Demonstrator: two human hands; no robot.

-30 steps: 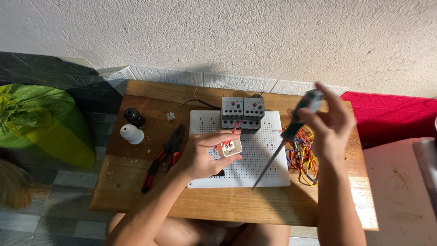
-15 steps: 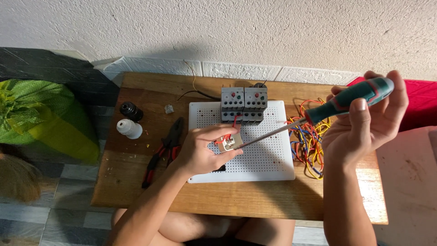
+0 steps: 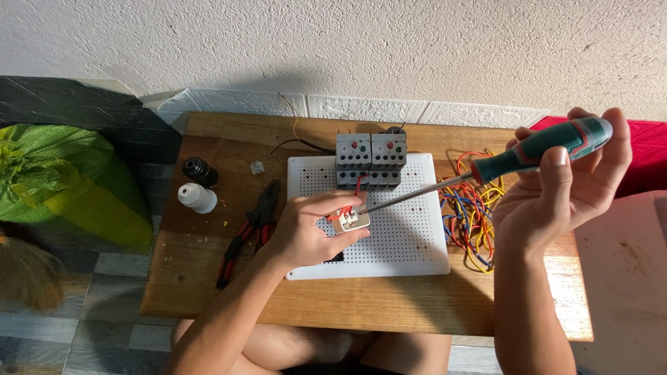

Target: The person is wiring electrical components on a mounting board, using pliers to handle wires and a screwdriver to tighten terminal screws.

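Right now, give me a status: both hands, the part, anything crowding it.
Left hand grips small white component. Right hand holds screwdriver, tip at component. Red wire runs beside tip.

The scene is evenly and fairly brightly lit by soft, warm light that seems to fall from above and slightly in front. The rough white plaster wall (image 3: 417,48) across the top of the frame shows its grain clearly, with a dim band of shadow just above the low wooden table (image 3: 208,292). The white perforated plastic board (image 3: 417,243) in the centre is the brightest surface but is not blown out. Shadows are short and soft-edged, seen under the forearms at the bottom. The dark tiles at the left edge are dimmer. Focus is sharp throughout, with no obvious motion blur; straight lines bow slightly towards the edges.
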